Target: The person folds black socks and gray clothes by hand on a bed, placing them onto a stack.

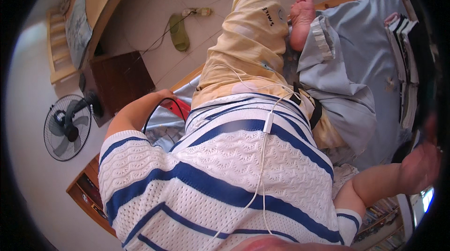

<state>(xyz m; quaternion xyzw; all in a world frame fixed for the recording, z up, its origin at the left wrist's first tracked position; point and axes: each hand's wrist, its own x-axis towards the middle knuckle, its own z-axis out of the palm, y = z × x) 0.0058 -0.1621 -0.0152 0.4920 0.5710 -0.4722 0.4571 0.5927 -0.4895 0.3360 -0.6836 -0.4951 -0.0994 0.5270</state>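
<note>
Resting against a flat red package [180, 106] at the edge of the bed [365, 40], the left hand [164, 95] shows only its back and wrist; the fingers are hidden behind the package and the striped knit top [225, 176], so how far it is open cannot be told. The package is thin, rectangular and bright red, lying just left of the person's yellow-trousered leg [248, 40], with a black cable [157, 112] looping across it and down toward the top.

On the far side of the leg, the right hand [419, 166] is raised at the dark rim of the view, fingers curled around a dark flat object [415, 141]; the blur there leaves the object's kind unclear. A white cable [265, 157] with a small white box on it runs down the front of the top.

Beyond the leg, a bare foot [301, 19] lies on the pale blue sheet, and a stack of books [403, 49] sits further right on the bed. Left of the red package stand a dark wooden cabinet [119, 80] and a black floor fan [68, 127]. A green slipper [179, 33] lies on the tiled floor above the leg.
</note>
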